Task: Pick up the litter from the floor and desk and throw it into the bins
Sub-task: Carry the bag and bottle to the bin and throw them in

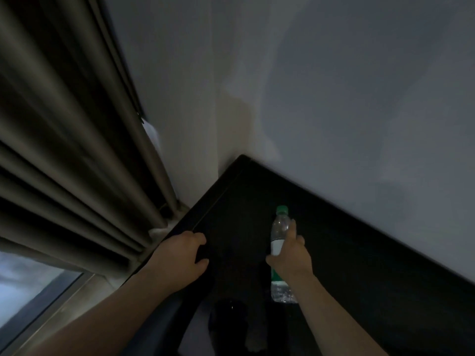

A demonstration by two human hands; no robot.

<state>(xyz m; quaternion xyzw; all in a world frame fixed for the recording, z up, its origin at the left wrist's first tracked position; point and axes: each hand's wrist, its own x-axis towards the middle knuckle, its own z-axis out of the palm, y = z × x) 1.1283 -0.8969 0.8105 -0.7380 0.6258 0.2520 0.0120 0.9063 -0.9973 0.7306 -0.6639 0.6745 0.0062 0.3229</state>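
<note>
Two hands in view, both yours. Item one: your right hand (291, 255), fingers and thumb wrapped round a clear plastic bottle (278, 231) at the label band, the forefinger (292, 227) lying up along the bottle's shoulder. The bottle stands roughly upright in the picture, with a green cap (282, 209) on top, a white and green label (277, 246) partly under your palm, and a ribbed clear base showing below your wrist. Whether that base rests on the surface or is raised off it cannot be told in this dim light. Item two: your left hand (180, 260), well apart from the bottle, lies at the left edge of the dark worktop (359, 240) with the fingers bent. Whether it grips that edge or only rests there cannot be told. Item three: the worktop itself, black, set into a corner, its far edges against a pale wall (334, 86). Item four: a heavy pleated curtain (64, 150), grey-brown, hanging just left of the worktop. Item five: a window (30, 286) low at the left, beneath the curtain's hem. Item six: a dark shape (231, 322) at the near edge between your forearms, too dim to name.
</note>
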